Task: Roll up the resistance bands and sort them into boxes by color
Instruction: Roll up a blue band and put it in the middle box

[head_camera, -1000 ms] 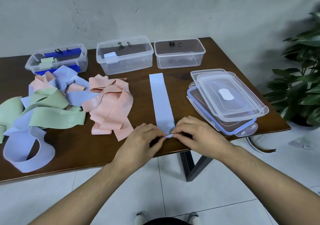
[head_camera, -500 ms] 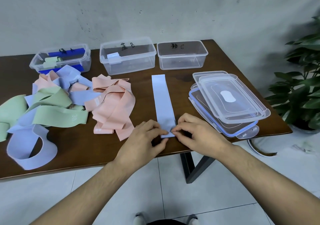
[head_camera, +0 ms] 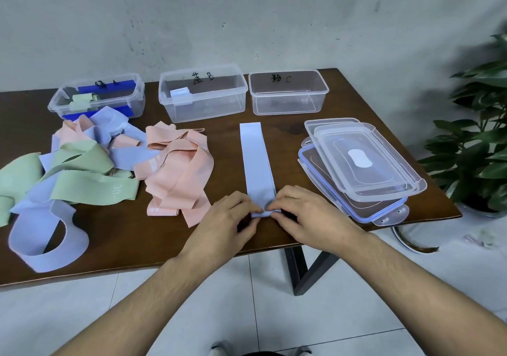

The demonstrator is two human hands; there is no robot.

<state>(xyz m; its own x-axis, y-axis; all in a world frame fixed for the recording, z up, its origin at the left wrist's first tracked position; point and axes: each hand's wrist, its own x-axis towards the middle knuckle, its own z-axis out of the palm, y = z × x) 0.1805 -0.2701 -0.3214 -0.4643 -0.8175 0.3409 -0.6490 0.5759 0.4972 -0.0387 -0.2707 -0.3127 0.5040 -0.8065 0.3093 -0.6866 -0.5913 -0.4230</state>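
Note:
A light blue resistance band (head_camera: 255,160) lies flat and straight on the brown table (head_camera: 354,103), running away from me. Its near end is curled into a small roll. My left hand (head_camera: 225,221) and my right hand (head_camera: 307,215) pinch that roll from either side, near the table's front edge. Three clear boxes stand at the back: the left box (head_camera: 96,97) holds rolled green bands, the middle box (head_camera: 203,92) holds one rolled blue band, the right box (head_camera: 288,92) looks empty.
Loose green, blue and pink bands (head_camera: 175,171) lie in a heap on the left half of the table. Stacked clear lids (head_camera: 359,163) sit right of the flat band. A potted plant (head_camera: 477,136) stands off the table's right end.
Both hands have crept slightly away from me along the band, and its near end has curled over into a small roll.

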